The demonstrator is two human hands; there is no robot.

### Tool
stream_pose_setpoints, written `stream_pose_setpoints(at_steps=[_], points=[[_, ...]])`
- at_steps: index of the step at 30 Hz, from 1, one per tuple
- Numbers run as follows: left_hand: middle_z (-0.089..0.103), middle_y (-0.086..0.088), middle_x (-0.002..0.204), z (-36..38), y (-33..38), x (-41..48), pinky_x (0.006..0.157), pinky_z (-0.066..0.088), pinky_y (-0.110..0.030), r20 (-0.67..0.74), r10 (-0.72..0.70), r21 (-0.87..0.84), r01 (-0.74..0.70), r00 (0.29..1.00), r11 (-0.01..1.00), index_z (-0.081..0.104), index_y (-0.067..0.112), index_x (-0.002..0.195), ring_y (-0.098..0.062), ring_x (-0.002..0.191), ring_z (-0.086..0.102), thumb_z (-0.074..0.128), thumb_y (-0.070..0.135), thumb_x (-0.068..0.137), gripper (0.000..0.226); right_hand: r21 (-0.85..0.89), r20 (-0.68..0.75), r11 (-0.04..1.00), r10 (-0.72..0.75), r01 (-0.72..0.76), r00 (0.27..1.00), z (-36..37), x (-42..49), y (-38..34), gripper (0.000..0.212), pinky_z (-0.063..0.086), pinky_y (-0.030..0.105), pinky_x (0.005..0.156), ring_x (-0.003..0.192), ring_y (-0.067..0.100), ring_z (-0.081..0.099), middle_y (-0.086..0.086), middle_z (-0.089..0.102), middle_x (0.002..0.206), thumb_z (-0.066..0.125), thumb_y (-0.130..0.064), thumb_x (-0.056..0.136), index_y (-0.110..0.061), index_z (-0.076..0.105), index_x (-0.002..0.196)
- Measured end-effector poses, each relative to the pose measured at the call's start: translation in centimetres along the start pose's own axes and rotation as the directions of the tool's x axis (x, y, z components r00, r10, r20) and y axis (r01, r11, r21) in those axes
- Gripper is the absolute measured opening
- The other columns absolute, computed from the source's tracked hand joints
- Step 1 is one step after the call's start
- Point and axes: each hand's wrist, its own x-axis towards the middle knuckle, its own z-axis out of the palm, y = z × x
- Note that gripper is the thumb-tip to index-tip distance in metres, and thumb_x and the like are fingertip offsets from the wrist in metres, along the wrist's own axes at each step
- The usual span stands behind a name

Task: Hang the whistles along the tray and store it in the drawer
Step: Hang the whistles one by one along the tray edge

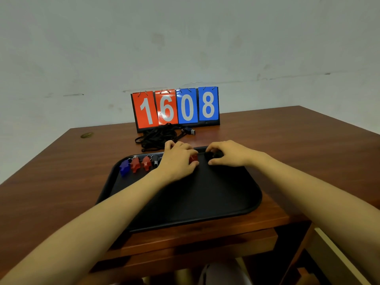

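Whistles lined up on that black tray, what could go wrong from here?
1. The left hand holding the red whistle sits close beside the row of whistles; its wrist might knock them loose.
2. The tray seems to reach the table's near edge, so leaning forearms could tip it.
3. The right hand pinches a black whistle near the tangled cords behind the rim; they may snag.

Head camera, close above tray (pixel 195 202).
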Motion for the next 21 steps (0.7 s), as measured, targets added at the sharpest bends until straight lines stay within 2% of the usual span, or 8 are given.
stream_pose_setpoints(at_steps=[3, 7, 12, 17, 21], points=[[0.048, 0.004, 0.138, 0.2, -0.1, 0.0, 0.108, 0.015, -0.037, -0.014, -0.011, -0.014, 0.011, 1.000, 1.000, 0.049, 0.026, 0.134, -0.014, 0.131, 0.036, 0.049, 0.044, 0.091, 0.047, -0.029, 0.018, 0.999, 0.014, -0.014, 1.000, -0.3, 0.4, -0.4, 0.045, 0.047, 0.029, 0.093, 0.110, 0.018, 0.056, 0.002, 0.057, 0.122, 0.064, -0.035, 0.087, -0.021, 0.051, 0.128], [0.053, 0.003, 0.132, 0.3, -0.7, -0.1, 0.107, 0.016, -0.036, -0.022, -0.027, -0.020, 0.027, 0.999, 0.999, 0.054, 0.025, 0.128, -0.015, 0.126, 0.040, 0.050, 0.043, 0.091, 0.042, -0.152, 0.025, 0.988, -0.008, 0.012, 1.000, -1.0, 0.8, -1.3, 0.039, 0.046, 0.024, 0.077, 0.092, 0.014, 0.055, -0.003, 0.053, 0.103, 0.063, -0.027, 0.088, -0.016, 0.054, 0.124], [0.059, 0.004, 0.125, 0.2, -0.9, -0.2, 0.104, 0.018, -0.036, -0.021, -0.011, -0.032, 0.010, 1.000, 0.999, 0.058, 0.028, 0.126, -0.015, 0.122, 0.044, 0.050, 0.036, 0.092, 0.035, -0.350, 0.026, 0.934, -0.070, 0.075, 0.997, -0.6, 1.6, -2.7, 0.040, 0.050, 0.030, 0.085, 0.097, 0.017, 0.054, 0.004, 0.053, 0.114, 0.063, -0.024, 0.088, -0.014, 0.055, 0.125], [0.061, 0.004, 0.122, 0.4, -1.1, -0.2, 0.107, 0.018, -0.036, -0.039, -0.005, -0.039, 0.003, 0.999, 0.999, 0.060, 0.023, 0.121, -0.014, 0.120, 0.046, 0.051, 0.037, 0.092, 0.033, -0.375, 0.024, 0.920, -0.111, 0.112, 0.993, -0.3, 1.5, -3.2, 0.043, 0.046, 0.031, 0.090, 0.103, 0.018, 0.048, 0.005, 0.046, 0.117, 0.059, -0.024, 0.090, -0.013, 0.051, 0.131], [0.064, 0.003, 0.116, 0.4, -1.0, -0.3, 0.107, 0.018, -0.035, -0.057, -0.004, -0.050, 0.001, 0.998, 0.999, 0.061, 0.022, 0.115, -0.014, 0.116, 0.050, 0.052, 0.037, 0.091, 0.030, -0.341, 0.005, 0.938, -0.068, 0.066, 0.998, -0.1, 1.3, -3.2, 0.040, 0.047, 0.029, 0.085, 0.098, 0.017, 0.051, 0.005, 0.045, 0.119, 0.060, -0.027, 0.090, -0.013, 0.051, 0.126]])
